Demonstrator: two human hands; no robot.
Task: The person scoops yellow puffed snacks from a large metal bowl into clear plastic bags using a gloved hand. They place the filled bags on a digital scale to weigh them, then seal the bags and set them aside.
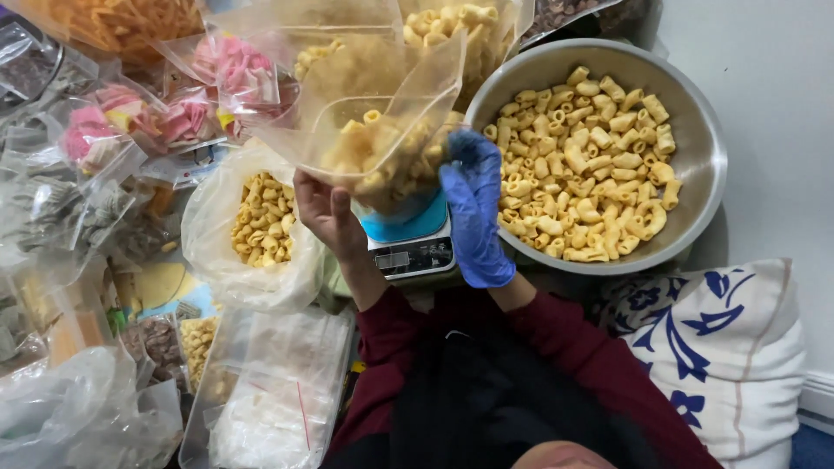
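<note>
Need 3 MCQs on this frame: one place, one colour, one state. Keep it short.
1. Where is the metal bowl of tube snacks?
A. to the right of the scale
B. on the pillow
C. left of the pink snack bags

2. What colour is the glove on the right hand?
A. yellow
B. blue
C. white

3. How is the clear bag over the scale?
A. sealed flat
B. empty
C. open-topped, partly filled

Answers:
1 A, the bowl sits just right of the scale.
2 B, the glove is blue; the left hand is bare.
3 C, both hands hold it, its mouth gapes and snacks fill the bottom.
</note>
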